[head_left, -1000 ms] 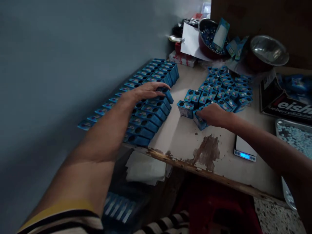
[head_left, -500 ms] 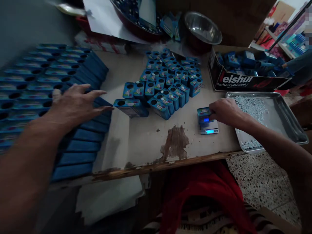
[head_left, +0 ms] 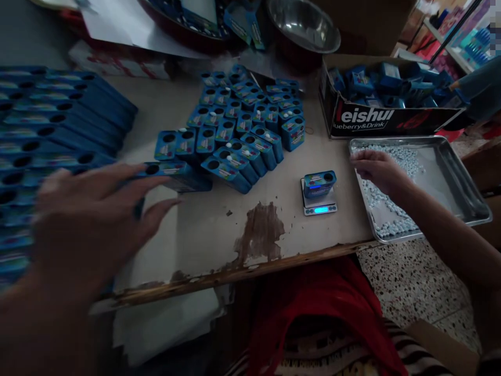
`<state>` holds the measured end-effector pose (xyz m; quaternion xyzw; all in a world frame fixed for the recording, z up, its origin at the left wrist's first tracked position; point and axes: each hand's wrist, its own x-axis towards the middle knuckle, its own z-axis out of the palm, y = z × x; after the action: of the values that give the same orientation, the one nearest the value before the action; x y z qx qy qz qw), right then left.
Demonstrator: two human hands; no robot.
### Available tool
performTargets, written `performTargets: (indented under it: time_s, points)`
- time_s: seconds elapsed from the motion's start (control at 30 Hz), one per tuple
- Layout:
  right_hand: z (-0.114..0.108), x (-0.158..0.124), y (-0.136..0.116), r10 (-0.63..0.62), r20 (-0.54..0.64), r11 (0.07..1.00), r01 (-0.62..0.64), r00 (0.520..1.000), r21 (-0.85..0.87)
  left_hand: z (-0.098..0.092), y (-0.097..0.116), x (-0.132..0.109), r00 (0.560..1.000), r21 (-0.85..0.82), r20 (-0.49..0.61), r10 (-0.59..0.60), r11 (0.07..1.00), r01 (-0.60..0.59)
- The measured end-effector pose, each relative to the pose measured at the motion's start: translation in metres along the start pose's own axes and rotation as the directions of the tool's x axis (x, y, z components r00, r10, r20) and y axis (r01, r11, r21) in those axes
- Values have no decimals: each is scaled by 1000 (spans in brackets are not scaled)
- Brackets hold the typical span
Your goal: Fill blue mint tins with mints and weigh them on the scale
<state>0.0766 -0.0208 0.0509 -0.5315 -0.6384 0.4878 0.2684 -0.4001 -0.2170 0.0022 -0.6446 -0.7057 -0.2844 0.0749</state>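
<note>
My left hand (head_left: 97, 219), blurred, is open with thumb and fingers apart. Its fingertips overlap the near end of a blue box with a round hole in its top (head_left: 183, 176); whether they touch is unclear. On the small digital scale (head_left: 321, 209), its display lit blue, stands another blue box (head_left: 320, 184). My right hand (head_left: 378, 169) is over the left side of a metal tray (head_left: 450, 177), its fingers pinched together. What they hold, if anything, is too small to tell. Small white pellets (head_left: 395, 227) lie spread in the tray.
Rows of blue boxes (head_left: 58, 112) fill the left, and a cluster of them (head_left: 242, 122) stands mid-table, some with pellets at their holes. Behind the tray sits a carton (head_left: 376, 121) of blue boxes. A steel bowl (head_left: 305, 26) and a paper sheet (head_left: 121, 31) are at the back.
My right hand has left the box on the scale and moved right to the pellet tray. My left hand has come nearer the camera. The whole view has shifted to the right.
</note>
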Motion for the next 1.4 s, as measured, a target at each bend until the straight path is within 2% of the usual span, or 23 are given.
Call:
performTargets:
  time_s: [0.07,0.1,0.17,0.23,0.3,0.37,0.43,0.47,0.53,0.6,0.7,0.8,0.87,0.9,0.93,1.0,1.03,1.07,1.13,1.27,1.33,1.4]
  points:
    - [-26,3,18,215,46,957,-219,976,189,15,26,-13,997,-5,25,76,997,-76]
    - [-38,4,26,288,70,937,-296,955,184,23,36,-17,994,-20,46,100,995,-100]
    - [-62,4,41,327,21,945,-327,945,-3,39,51,-21,987,-64,107,117,992,-110]
    - [-82,0,54,249,-122,927,-273,961,-259,51,61,-21,979,-86,166,116,991,-103]
    - [-98,-9,65,114,-184,842,-193,976,-504,59,68,-19,972,-97,200,122,990,-105]
    - [-109,-26,79,22,-61,723,-59,998,-689,63,71,-17,964,-108,232,128,988,-106]
    - [-116,-48,96,-39,112,542,115,993,-833,65,71,-19,959,-114,253,130,988,-104]
    - [-118,-59,105,-55,154,452,162,987,-877,66,71,-20,958,-112,255,128,988,-102]
    - [-122,-77,124,-81,159,280,175,984,-944,68,71,-25,963,-104,238,125,989,-102]
    - [-124,-84,141,-83,152,165,164,985,-973,71,72,-29,966,-109,214,144,986,-123]
    - [-122,-73,157,-86,176,117,186,981,-976,78,79,-34,965,-146,202,166,980,-138]
    - [-110,-54,161,-90,146,177,160,985,-971,86,90,-35,969,-150,216,123,984,-91]
    - [-102,-46,159,-77,114,279,131,991,-951,89,98,-36,972,-150,216,89,987,-57]
    - [-100,-43,158,-76,65,371,89,995,-924,89,102,-36,974,-155,214,75,987,-42]
    - [-98,-40,156,-71,-19,517,21,997,-856,90,106,-36,974,-163,215,64,986,-28]
    - [-100,-32,151,5,-217,827,-126,976,-547,92,113,-36,973,-184,226,49,983,-7]
    - [-103,-28,148,73,-278,920,-173,958,-353,93,115,-35,972,-195,230,47,981,-1]
    - [-106,-23,144,134,-297,963,-196,945,-187,94,117,-34,971,-209,234,49,978,1]
    - [-109,-14,137,185,-261,982,-191,947,2,96,119,-31,969,-251,239,61,968,1]
    - [-96,-14,123,179,-191,969,-140,965,202,102,122,-27,961,-357,266,72,934,28]
    - [-84,-21,117,214,-127,950,-176,969,257,107,127,-25,956,-428,292,26,897,106]
    - [-77,-27,109,230,-61,942,-207,971,264,115,136,-21,951,-528,305,-51,822,214]
